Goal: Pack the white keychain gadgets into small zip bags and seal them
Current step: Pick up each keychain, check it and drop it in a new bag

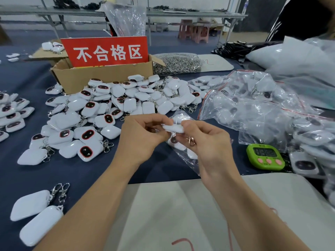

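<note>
Over the table's (90, 169) near edge, 1 white gadget (173, 128) meets its zip bag (188, 163).
Left hand (143, 134) and right hand (208, 142) pinch it edge-on, seemingly to slide it into the clear bag hanging below; loose gadgets (116, 100) heap left, bagged ones (253, 105) right.

Cool, even light comes from overhead, bright and flat, so the white gadgets (117, 91) leave only faint, soft shadows on the tabletop (87, 171). The clear bags (253, 105) at two o'clock flash white glare, and the gadgets carry small sheen spots. My fingers (157, 122) look slightly smeared at the centre. Toward twelve o'clock the far benches (54, 12) go soft and bow, and the corners stretch.
</note>
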`<state>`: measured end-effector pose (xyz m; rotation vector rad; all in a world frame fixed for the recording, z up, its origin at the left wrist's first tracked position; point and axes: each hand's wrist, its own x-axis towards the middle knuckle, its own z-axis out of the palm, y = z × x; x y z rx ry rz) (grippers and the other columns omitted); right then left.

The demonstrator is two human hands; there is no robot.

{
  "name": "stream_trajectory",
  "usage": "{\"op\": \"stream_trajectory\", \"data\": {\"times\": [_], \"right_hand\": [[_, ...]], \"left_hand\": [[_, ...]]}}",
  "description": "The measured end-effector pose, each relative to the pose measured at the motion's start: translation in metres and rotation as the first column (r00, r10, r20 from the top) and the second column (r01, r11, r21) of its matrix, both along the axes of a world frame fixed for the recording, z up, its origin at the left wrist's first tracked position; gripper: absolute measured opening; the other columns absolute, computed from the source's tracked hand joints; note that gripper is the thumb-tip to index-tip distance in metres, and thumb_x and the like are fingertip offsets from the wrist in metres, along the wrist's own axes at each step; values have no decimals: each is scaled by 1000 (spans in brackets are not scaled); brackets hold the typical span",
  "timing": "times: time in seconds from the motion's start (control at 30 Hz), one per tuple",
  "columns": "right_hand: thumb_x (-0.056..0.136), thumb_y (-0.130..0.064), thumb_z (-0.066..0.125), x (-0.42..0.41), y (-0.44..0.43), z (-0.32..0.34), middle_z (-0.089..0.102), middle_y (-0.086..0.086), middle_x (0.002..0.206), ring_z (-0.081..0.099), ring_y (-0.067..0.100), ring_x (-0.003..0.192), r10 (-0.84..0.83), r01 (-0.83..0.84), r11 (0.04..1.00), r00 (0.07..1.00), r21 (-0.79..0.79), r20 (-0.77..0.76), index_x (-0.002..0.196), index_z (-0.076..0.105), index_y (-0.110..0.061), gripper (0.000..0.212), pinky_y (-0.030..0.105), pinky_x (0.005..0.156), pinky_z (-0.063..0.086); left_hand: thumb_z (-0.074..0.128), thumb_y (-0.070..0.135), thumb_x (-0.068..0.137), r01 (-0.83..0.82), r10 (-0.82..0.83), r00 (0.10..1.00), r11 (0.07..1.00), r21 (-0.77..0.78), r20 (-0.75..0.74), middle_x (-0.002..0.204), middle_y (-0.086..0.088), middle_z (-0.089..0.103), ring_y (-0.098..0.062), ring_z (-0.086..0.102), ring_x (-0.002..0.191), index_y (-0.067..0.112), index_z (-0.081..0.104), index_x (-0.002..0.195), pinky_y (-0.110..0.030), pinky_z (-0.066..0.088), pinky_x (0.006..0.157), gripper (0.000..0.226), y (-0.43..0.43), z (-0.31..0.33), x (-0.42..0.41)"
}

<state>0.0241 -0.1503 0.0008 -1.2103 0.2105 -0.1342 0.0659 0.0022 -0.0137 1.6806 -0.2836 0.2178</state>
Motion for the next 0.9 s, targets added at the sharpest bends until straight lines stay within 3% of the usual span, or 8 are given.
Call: {"op": "stream_trajectory", "data": {"times": [0.17,0.33,0.5,0.67,0.73,0.8,0.9], "right_hand": [[83,13,73,-2,-3,-1,78,15,79,74,22,65,-54,54,999,999,-8,11,87,77,-5,19,25,61,59],[77,13,78,-1,-3,-4,79,9,80,73,18,72,-91,98,984,994,-146,53,82,79,-15,29,25,72,59],[77,13,79,1,-3,-4,80,6,83,75,14,75,-79,87,981,995,-172,54,88,79,-14,29,21,71,58],[82,10,75,1,-6,-3,80,9,88,76,21,81,-30,41,977,998,-208,57,94,78,-13,26,31,78,62],[88,6,72,1,-6,0,79,13,89,75,28,79,25,-23,986,1000,-164,12,100,76,-11,21,36,79,64],[97,-7,66,0,-4,4,77,18,93,69,29,70,159,-167,980,984,-112,-75,105,75,-9,11,33,71,63],[103,-18,61,1,-2,2,71,16,88,65,23,62,271,-287,954,949,-87,-160,107,74,-5,18,30,62,59]], "left_hand": [[83,-5,62,166,-187,974,974,-156,-132,105,-8,79,-20,75,93,16,77,106,-29,60,81,49,-1,3,-4],[78,-22,68,155,-185,973,967,-202,-139,105,-12,78,-22,76,90,11,77,105,-26,60,77,49,0,5,-4],[76,-26,66,136,-168,976,966,-219,-136,96,-7,80,-16,76,82,11,76,100,-23,59,71,51,0,7,-4],[73,-28,69,126,-160,979,963,-240,-129,97,-5,80,-15,76,83,12,75,105,-23,59,70,53,-1,6,-4],[71,-29,69,133,-164,980,961,-243,-112,96,-2,80,-14,76,85,13,75,105,-22,59,71,55,-1,5,-4],[67,-32,69,149,-172,981,963,-224,-90,92,-1,79,-12,74,84,13,75,100,-22,58,72,55,-1,5,-4],[64,-30,61,179,-208,974,951,-253,-92,76,0,76,-11,71,74,11,74,82,-21,56,67,47,0,5,-4]]}}
